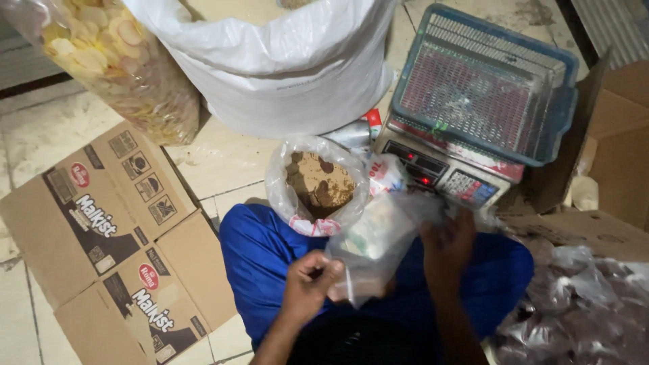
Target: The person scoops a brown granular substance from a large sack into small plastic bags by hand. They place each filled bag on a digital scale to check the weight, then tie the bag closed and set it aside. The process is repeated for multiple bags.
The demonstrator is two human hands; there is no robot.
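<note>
White sack (291, 74) at 12 o'clock; scale (443, 172) with blue basket (483, 81) at 2. Open bag of brown biscuits (318, 186) centre. Small clear bag (375, 247) over lap: left hand (307, 284) pinches its edge, right hand (449, 247) grips behind. Best hold mouth taut, level.

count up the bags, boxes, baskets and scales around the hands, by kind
Bags: 4 – small clear bag held by left hand and right hand, open bag of brown snacks, big white sack, clear bag of pale chips
Flattened cardboard boxes: 2
Blue basket: 1
Scale: 1
Total: 8
</note>
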